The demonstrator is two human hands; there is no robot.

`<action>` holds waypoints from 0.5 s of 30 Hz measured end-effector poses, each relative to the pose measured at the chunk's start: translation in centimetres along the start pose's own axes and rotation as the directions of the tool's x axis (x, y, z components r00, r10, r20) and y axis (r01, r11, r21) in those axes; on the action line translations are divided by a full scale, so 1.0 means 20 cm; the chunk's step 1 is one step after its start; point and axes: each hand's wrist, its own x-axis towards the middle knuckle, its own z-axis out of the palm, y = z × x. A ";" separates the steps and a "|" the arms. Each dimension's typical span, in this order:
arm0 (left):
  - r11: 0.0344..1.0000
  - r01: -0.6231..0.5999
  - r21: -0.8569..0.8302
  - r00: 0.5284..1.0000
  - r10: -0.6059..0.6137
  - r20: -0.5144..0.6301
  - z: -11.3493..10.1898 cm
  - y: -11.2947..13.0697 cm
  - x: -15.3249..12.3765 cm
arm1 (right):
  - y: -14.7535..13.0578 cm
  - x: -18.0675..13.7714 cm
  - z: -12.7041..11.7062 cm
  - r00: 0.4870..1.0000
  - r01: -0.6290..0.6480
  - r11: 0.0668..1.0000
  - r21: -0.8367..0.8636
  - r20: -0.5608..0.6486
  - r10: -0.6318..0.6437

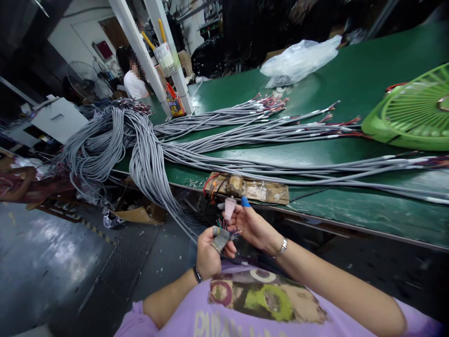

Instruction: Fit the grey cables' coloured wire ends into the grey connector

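Observation:
My left hand is closed around the end of a grey cable, in front of my body and below the bench edge. Worn grey-green wrapping covers its thumb. Thin coloured wires fan out of the cable end between my two hands. My right hand is right beside these wires, palm turned toward them, its thumb lifted away from the fingers. That thumb has a blue cover on its tip, and a pink wrap sits on a finger. Whether its lower fingers touch the wires is unclear.
Bundles of grey cables lie along the green bench and hang over its front edge. A wooden block with a fixture sits at that edge. A green fan, a plastic bag and white posts stand beyond. A person is behind.

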 end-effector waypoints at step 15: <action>0.954 -0.195 0.227 0.980 0.185 0.066 0.01 0.04 0.02 | 0.02 0.02 0.00 0.963 0.230 0.942 -0.245 -0.080 -0.256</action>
